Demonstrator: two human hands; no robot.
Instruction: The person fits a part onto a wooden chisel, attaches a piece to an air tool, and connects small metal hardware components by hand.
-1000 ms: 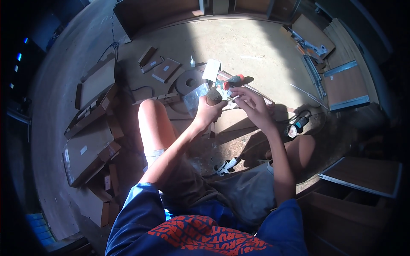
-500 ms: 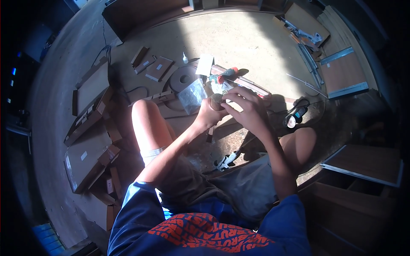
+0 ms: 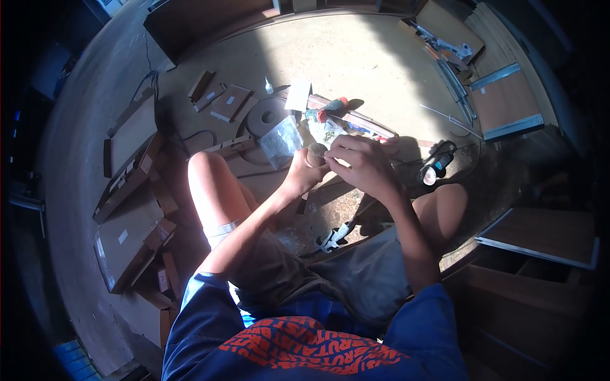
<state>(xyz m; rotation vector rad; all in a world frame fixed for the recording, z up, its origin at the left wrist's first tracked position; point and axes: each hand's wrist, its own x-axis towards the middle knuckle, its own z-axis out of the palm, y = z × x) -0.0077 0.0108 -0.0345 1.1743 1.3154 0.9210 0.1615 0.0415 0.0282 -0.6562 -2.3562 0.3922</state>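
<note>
My left hand (image 3: 304, 175) is wrapped round a short, round, grey-brown piece (image 3: 316, 150), its disc-like top facing up. Its exact kind is too small and shaded to tell. From the other side my right hand (image 3: 361, 162) brings thumb and fingertips together at the piece's edge. Whatever lies between those fingertips is hidden. Just beyond the hands lie a small clear bag of little parts (image 3: 327, 132) and a clear plastic sheet or bag (image 3: 281, 143). A red and teal power drill (image 3: 326, 112) rests behind them.
A brown coil of banding (image 3: 255, 117), a white sheet (image 3: 298, 95) and a small white bottle (image 3: 268, 86) lie ahead. A white glue gun (image 3: 337, 237) sits between my legs. A corded power tool (image 3: 437, 164) is at right. Drawer-like boxes (image 3: 130, 152) and panels (image 3: 508, 105) flank me.
Both hands and the round piece have shifted slightly left in the picture, along with the whole scene. The grip looks much the same.
</note>
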